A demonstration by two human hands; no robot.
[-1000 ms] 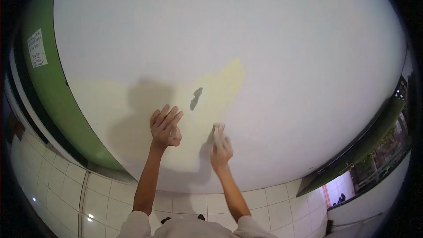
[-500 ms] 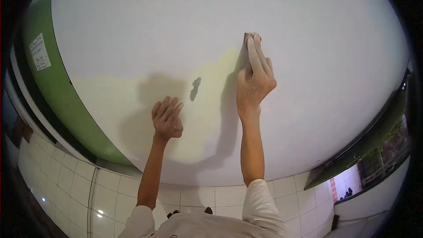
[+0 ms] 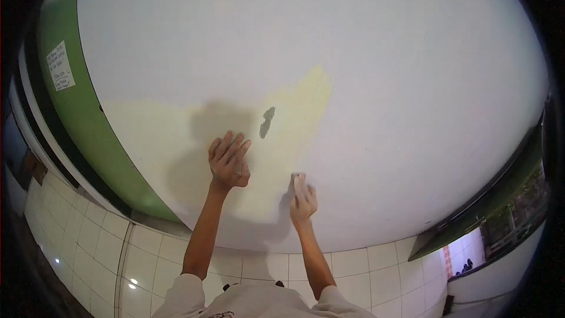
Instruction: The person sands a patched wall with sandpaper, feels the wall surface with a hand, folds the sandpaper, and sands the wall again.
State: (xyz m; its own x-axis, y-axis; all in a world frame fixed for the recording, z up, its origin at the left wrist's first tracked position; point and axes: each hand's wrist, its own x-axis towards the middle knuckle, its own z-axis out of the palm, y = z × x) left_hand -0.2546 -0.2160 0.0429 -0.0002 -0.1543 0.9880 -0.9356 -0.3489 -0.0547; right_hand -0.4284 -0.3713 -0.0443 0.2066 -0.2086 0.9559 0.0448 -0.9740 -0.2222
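My right hand [image 3: 303, 199] is pressed on the white wall [image 3: 406, 94] at the lower right edge of a pale yellow area [image 3: 309, 97]. Under its fingertips is a small brownish piece of sandpaper [image 3: 298, 175], mostly covered by the fingers. Whitish dust coats those fingers. To the left, my left hand [image 3: 228, 164] has its fingers stretched out against the yellow area, with nothing in it. Just above and to the right of it, a ragged grey spot [image 3: 267, 122] shows in the wall surface.
A green frame [image 3: 94, 106] with a handwritten paper note [image 3: 61, 66] borders the wall on the left. White floor tiles [image 3: 347, 265] run along its foot. At the far right, an opening [image 3: 468, 250] shows a lit area with dark objects.
My right hand has slid well down the wall and slightly left with the sandpaper, uncovering the yellow area's right edge. My left hand has stayed in nearly the same place.
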